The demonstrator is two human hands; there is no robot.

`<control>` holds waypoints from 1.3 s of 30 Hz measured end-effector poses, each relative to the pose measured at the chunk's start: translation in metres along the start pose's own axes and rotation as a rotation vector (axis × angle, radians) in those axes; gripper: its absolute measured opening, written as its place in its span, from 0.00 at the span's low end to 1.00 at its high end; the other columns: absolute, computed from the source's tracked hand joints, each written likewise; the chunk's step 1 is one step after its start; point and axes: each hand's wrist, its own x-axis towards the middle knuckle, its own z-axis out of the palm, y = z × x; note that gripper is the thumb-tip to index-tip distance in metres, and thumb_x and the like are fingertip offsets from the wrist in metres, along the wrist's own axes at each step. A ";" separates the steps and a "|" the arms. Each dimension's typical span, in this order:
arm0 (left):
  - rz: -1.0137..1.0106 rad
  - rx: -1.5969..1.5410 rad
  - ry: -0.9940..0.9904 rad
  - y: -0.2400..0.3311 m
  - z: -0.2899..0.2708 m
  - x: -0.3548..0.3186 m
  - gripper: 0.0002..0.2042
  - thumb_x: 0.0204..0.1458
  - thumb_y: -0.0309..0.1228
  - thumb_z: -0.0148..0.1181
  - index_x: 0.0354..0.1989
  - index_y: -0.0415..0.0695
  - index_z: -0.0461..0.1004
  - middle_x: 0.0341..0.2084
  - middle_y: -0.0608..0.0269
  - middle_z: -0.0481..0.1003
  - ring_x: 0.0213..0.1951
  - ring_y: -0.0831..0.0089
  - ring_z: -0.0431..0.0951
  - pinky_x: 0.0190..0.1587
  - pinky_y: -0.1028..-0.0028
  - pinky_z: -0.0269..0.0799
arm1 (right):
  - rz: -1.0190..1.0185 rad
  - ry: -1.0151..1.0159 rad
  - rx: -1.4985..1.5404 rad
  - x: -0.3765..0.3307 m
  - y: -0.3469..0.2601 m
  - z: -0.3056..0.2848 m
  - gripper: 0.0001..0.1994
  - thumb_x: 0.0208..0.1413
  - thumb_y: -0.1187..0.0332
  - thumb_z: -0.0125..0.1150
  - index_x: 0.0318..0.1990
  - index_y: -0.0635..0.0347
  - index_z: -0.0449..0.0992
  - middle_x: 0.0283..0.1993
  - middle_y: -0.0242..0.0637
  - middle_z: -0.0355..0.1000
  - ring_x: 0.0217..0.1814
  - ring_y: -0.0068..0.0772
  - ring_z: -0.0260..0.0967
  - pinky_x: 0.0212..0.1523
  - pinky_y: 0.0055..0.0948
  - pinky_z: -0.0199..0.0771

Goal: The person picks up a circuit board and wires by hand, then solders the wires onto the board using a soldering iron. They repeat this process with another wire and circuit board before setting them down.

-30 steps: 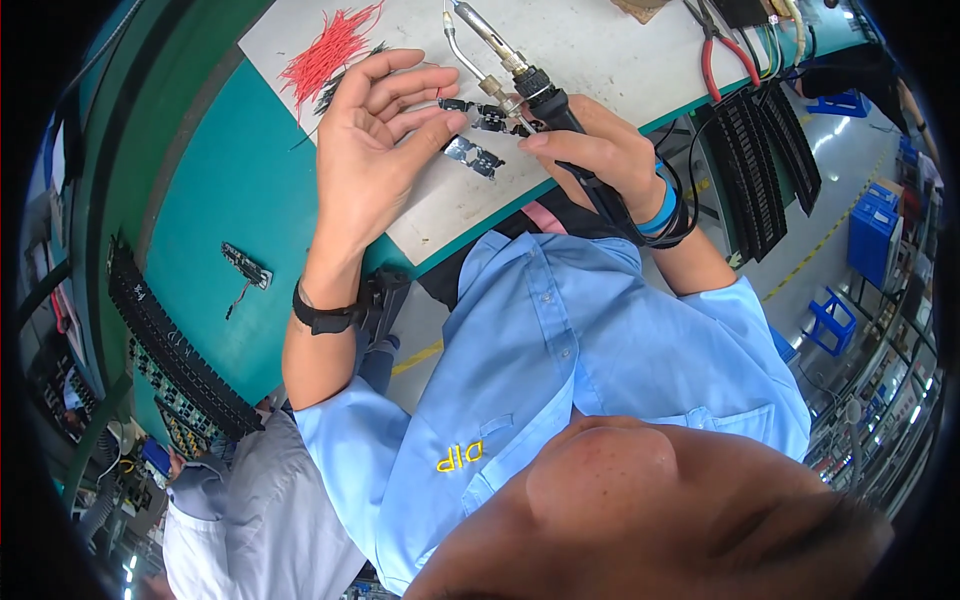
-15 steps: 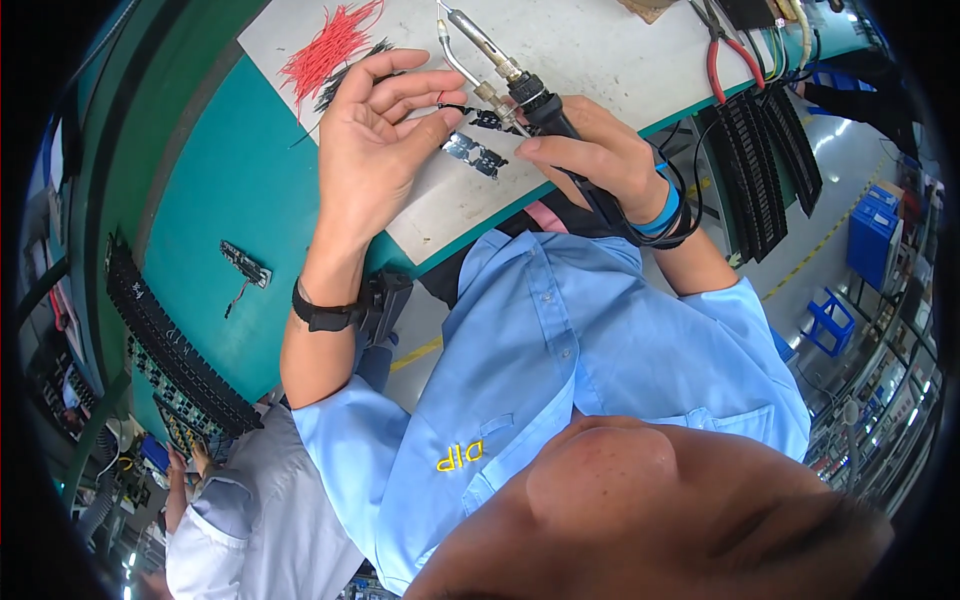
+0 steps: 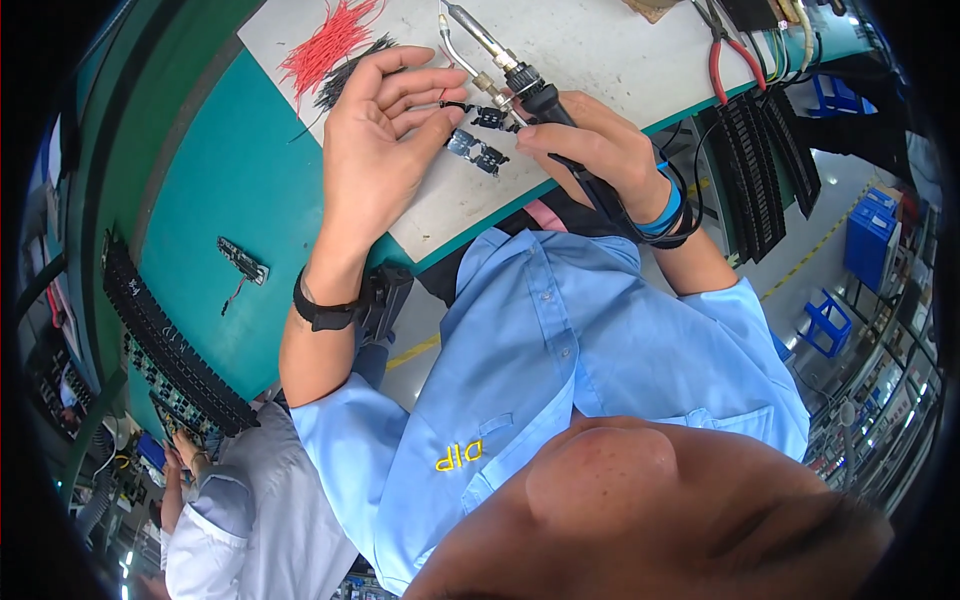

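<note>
Our left hand (image 3: pixel 375 155) is curling halfway, thumb bending toward the fingers; a short red wire (image 3: pixel 444 95) is showing beside them, but we cannot tell whether they are pinching anything. Our right hand (image 3: pixel 600 150) is gripping the soldering iron (image 3: pixel 540 102), fingers wrapping its handle. We are pointing its tip toward 11 o'clock, beyond the boards, its long axis running from 5 to 11. Between our hands, at 12 o'clock from the middle of the view, the upper black board (image 3: pixel 489 118) and lower black board (image 3: pixel 478 152) are lying near each other, the lower one's long axis running from 10 to 4. Since half a second ago, the iron is shifting slightly toward 10 o'clock and the upper board is showing more face; we are judging that a small adjustment, not a new step. Farther out, red wires (image 3: pixel 328 50) are lying at 10 o'clock from the boards, and pliers (image 3: pixel 716 72) are resting between 2 and 3
</note>
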 end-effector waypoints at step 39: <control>0.437 0.942 0.041 0.014 0.003 -0.020 0.15 0.44 0.24 0.74 0.42 0.43 0.80 0.31 0.61 0.75 0.33 0.59 0.79 0.35 0.66 0.76 | 0.031 -0.005 -0.034 -0.003 0.001 0.003 0.23 0.48 0.84 0.75 0.53 0.65 0.74 0.47 0.55 0.81 0.45 0.44 0.84 0.45 0.32 0.84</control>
